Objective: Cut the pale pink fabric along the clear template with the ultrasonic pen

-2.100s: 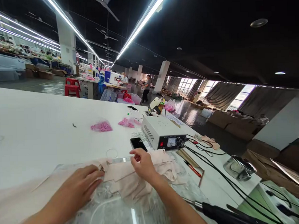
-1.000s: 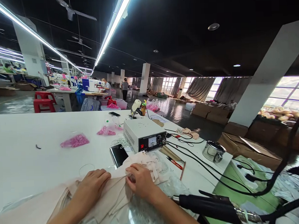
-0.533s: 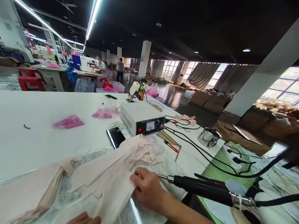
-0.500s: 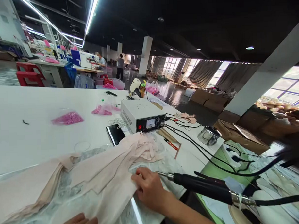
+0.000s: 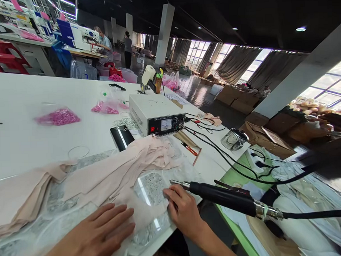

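My left hand [image 5: 98, 231] lies flat, fingers stretched, on a thin pale pink piece of fabric [image 5: 139, 207] over the plastic-covered table. My right hand [image 5: 184, 209] is closed, pinching the far right end of that piece between thumb and fingers. Just behind its knuckles is the metal tip [image 5: 179, 183] of a black cylindrical handpiece [image 5: 223, 197] on a cable; whether they touch I cannot tell. Beyond the hands, more pale pink fabric strips [image 5: 132, 163] lie in a loose pile. To the left is a folded stack of similar fabric [image 5: 24, 193].
A white control box [image 5: 156, 113] with a dial and cables stands behind the strips. Nearby are a phone [image 5: 122, 138], an orange-handled tool [image 5: 189, 149], bags of pink bits [image 5: 58, 116] and a lidded glass jar [image 5: 234, 139]. A green surface [image 5: 239, 170] adjoins at right.
My left hand has come further into view and now rests flat on the fabric. My right hand holds the piece's end nearer the table edge, pulled away from the pile. The view has tilted down.
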A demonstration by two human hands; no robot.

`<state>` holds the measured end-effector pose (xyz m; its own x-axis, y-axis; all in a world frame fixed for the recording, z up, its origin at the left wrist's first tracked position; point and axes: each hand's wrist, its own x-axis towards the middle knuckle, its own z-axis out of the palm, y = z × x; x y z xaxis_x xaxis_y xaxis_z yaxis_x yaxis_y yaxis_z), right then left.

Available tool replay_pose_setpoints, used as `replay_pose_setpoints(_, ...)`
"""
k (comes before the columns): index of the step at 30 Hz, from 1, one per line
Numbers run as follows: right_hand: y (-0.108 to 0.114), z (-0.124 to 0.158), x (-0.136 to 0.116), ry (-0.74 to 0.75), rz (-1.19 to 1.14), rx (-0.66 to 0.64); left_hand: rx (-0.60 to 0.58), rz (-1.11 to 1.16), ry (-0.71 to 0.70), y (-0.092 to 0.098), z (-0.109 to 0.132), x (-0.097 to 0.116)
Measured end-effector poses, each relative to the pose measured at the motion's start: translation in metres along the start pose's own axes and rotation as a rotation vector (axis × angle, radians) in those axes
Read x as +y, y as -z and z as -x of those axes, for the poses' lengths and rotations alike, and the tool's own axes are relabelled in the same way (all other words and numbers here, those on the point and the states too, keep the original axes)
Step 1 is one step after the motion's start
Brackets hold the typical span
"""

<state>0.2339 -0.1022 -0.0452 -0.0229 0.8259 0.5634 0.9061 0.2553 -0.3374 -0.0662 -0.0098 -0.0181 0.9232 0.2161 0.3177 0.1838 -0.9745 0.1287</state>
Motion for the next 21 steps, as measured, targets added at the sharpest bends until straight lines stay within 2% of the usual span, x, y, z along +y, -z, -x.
replay_pose_setpoints(2,0.003,0.002,0.002,-0.012,-0.035,0.054,-0.073,0.011,-0.081,-0.004,-0.002,-0.006)
replay_pose_setpoints(6,0.011,0.012,0.006,-0.027,-0.147,0.161,-0.054,0.076,-0.029,-0.012,0.001,-0.011)
replay_pose_setpoints(8,0.016,0.02,0.009,-0.069,-0.202,0.217,-0.045,0.116,-0.037,-0.014,-0.009,-0.009)
replay_pose_setpoints(11,0.025,0.033,0.016,-0.201,-0.263,0.293,-0.042,0.139,-0.176,-0.011,-0.041,-0.003)
replay_pose_setpoints(15,0.034,0.051,0.027,-0.431,-0.341,0.352,-0.159,-0.023,-0.367,-0.006,-0.083,0.004)
replay_pose_setpoints(19,0.037,0.061,0.033,-0.636,-0.588,0.46,-0.141,-0.057,-0.415,-0.015,-0.093,0.001)
replay_pose_setpoints(21,0.038,0.06,0.032,-0.676,-0.744,0.512,-0.115,-0.04,-0.421,-0.023,-0.091,-0.003)
